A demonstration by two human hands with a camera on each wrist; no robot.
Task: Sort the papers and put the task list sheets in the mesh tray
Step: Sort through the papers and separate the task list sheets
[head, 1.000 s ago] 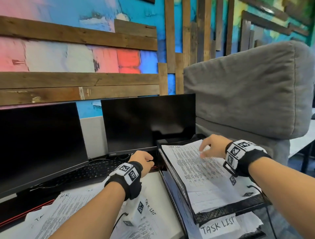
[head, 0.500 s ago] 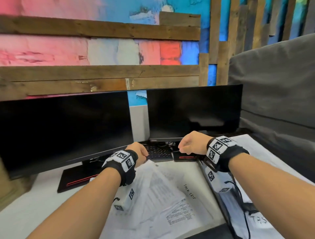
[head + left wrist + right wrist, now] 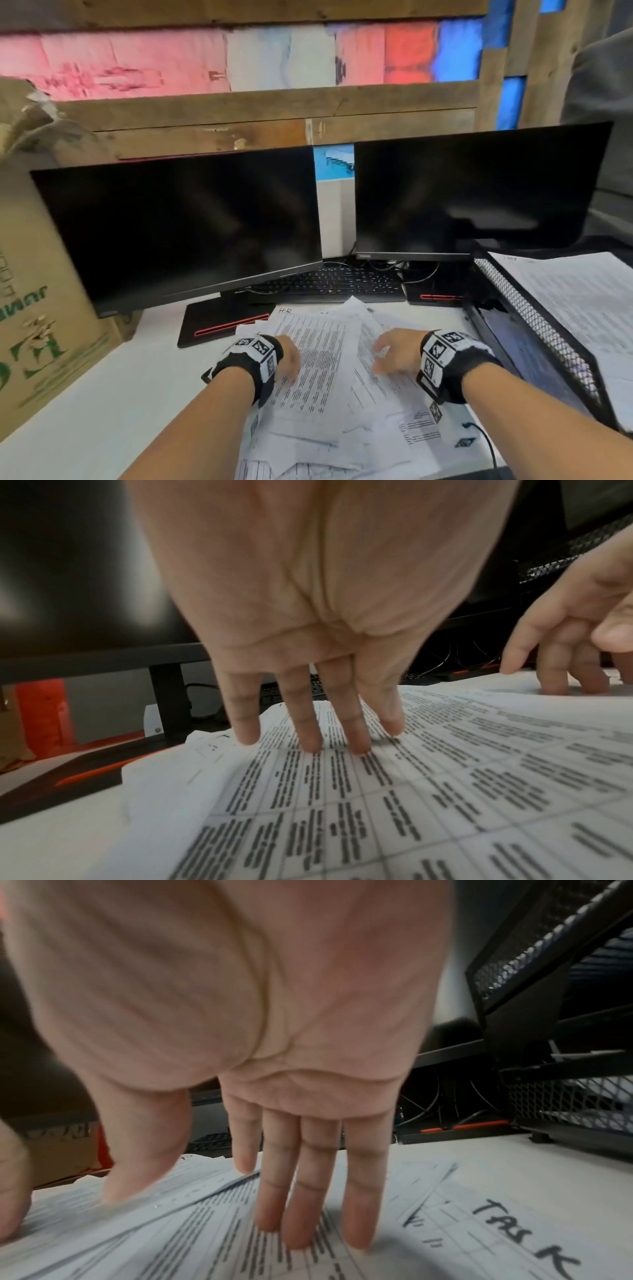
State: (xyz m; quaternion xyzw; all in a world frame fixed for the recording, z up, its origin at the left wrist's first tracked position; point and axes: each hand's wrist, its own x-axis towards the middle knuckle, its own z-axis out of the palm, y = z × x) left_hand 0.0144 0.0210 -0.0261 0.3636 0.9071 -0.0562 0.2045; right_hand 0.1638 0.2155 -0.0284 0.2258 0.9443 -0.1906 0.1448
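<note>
I am seeing both hands lying palm down on the papers (image 3: 329, 370), which are sitting in a loose, overlapping pile on the near middle of the desk (image 3: 113, 394). The left hand (image 3: 286, 359) is resting flat with straight fingers (image 3: 310, 723) touching a printed sheet, grasping nothing. The right hand (image 3: 394, 353) is doing the same just to its right, fingers (image 3: 308, 1191) extended and pressing on a sheet marked "TASK" (image 3: 520, 1231). The mesh tray (image 3: 534, 329) is standing at the right edge of the desk, already holding sheets (image 3: 582, 301). Two dark monitors (image 3: 191, 222) are standing at the far side, with a keyboard (image 3: 329, 281) lying between them and the pile.
</note>
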